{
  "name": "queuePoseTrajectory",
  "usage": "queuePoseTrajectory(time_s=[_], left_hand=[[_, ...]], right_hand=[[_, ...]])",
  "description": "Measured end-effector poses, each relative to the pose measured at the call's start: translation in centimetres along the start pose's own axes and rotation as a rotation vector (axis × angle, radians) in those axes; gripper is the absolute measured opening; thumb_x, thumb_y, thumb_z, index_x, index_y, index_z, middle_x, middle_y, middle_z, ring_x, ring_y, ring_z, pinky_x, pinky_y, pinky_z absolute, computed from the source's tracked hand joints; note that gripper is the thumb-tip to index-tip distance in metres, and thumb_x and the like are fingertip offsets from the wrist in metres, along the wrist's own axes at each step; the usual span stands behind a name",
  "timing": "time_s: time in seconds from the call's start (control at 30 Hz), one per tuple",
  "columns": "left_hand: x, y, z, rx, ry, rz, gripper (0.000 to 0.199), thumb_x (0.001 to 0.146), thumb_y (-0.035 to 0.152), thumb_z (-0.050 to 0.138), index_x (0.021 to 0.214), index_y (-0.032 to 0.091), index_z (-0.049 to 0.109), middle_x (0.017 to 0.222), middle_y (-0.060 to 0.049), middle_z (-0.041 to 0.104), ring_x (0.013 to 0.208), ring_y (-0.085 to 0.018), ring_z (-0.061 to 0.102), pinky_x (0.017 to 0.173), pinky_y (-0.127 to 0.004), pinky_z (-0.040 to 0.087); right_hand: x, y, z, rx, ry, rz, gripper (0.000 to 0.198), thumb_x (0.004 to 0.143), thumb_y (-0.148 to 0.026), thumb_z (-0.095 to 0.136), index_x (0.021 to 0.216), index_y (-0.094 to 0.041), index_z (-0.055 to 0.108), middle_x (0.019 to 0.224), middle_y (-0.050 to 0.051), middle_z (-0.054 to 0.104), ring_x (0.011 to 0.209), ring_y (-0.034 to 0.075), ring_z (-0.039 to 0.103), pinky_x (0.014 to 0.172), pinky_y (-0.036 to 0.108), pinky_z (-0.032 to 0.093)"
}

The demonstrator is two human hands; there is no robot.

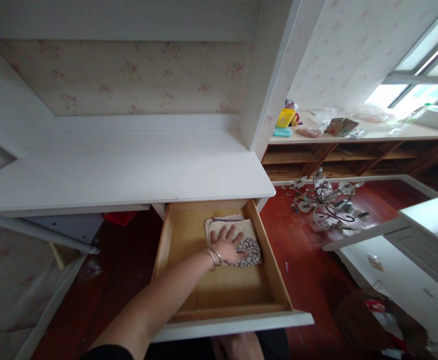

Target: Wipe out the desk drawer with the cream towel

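With L hand splayed, gripping nothing, you cover the folded cloth (prob. for even pressure) in the drawer; can't tell R hand's grip.

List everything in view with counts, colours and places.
Cloth: 1, beige and dark, in drawer.
Drawer: 1, pale wood, pulled from desk.
Desk: 1, white, centre left.
Shelf: 1, brown and white, by window.
Tub: 1, yellow, on shelf.
Box: 1, brown, on shelf.
Plastic: several, clear, on shelf.
Chandelier: 1, metallic, floor at right.
Cabinet: 1, white, far right.
Window: 1, grey, upper right.
Floor: 1, red, below.
Wallpaper: 1, pale floral, behind desk.
Bangles: 2, silver, left wrist.
Sleeve: 1, black, bottom left.
Bare skin: 1 patch, below drawer, unclear.
Left hand: 1, bare, flat on cloth.
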State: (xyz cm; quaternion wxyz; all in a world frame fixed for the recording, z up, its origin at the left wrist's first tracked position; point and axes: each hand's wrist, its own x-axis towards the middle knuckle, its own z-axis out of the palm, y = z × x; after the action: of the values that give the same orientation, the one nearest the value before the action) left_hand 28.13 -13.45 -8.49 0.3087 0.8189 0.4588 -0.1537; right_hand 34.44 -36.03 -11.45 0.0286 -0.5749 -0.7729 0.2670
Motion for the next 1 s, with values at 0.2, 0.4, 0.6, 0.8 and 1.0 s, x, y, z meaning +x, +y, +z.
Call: queuePoseTrajectory(time_s=[0.2,0.4,0.6,0.8,1.0], left_hand=[[-3.2,1.5,1.3,0.03,-0.13,0.074,0.084,0.08,0.073,0.032,0.154,0.037,0.014,0.163,-0.005,-0.004,0.146,-0.045,0.003,0.1,-0.081,0.012],[-5.3,2.6,3.8,0.125,-0.047,0.156,0.092,0.076,0.064,0.052,0.154,0.031,0.016,0.163,-0.014,0.004,0.142,-0.048,0.011,0.093,-0.083,0.023],[-6.1,3.2,3.2,0.197,-0.037,0.173,0.088,0.077,0.061,0.057,0.153,0.032,0.023,0.16,-0.015,0.019,0.138,-0.043,0.023,0.096,-0.072,0.035],[-5.9,2.8,4.9,0.231,0.07,0.192,0.085,0.08,0.065,0.054,0.152,0.034,0.023,0.159,-0.014,0.019,0.134,-0.045,0.026,0.093,-0.075,0.034],[-5.3,1.9,4.4,0.276,0.131,0.202,0.085,0.077,0.066,0.059,0.15,0.035,0.029,0.157,-0.012,0.026,0.129,-0.041,0.032,0.093,-0.065,0.04]], right_hand=[[-0.2,-0.2,-0.9,0.015,0.007,-0.031,0.026,0.082,-0.018,0.055,0.093,-0.03,0.074,0.096,0.001,0.076,0.091,0.023,0.07,0.081,0.029,0.049],[-0.4,-0.8,-1.7,0.019,0.043,-0.024,0.03,0.085,-0.018,0.053,0.103,-0.031,0.073,0.104,0.002,0.075,0.096,0.023,0.069,0.089,0.032,0.049],[-0.5,-0.8,-1.6,0.019,0.016,-0.001,0.027,0.086,-0.018,0.053,0.097,-0.029,0.075,0.101,0.003,0.075,0.096,0.023,0.068,0.088,0.03,0.048],[-0.4,-0.7,-1.5,0.019,0.004,0.003,0.026,0.085,-0.019,0.055,0.099,-0.029,0.074,0.106,0.002,0.074,0.098,0.024,0.068,0.087,0.03,0.049],[-0.4,-0.8,-1.8,0.029,0.004,-0.013,0.027,0.085,-0.016,0.053,0.096,-0.029,0.074,0.104,0.002,0.075,0.095,0.022,0.068,0.084,0.028,0.047]])
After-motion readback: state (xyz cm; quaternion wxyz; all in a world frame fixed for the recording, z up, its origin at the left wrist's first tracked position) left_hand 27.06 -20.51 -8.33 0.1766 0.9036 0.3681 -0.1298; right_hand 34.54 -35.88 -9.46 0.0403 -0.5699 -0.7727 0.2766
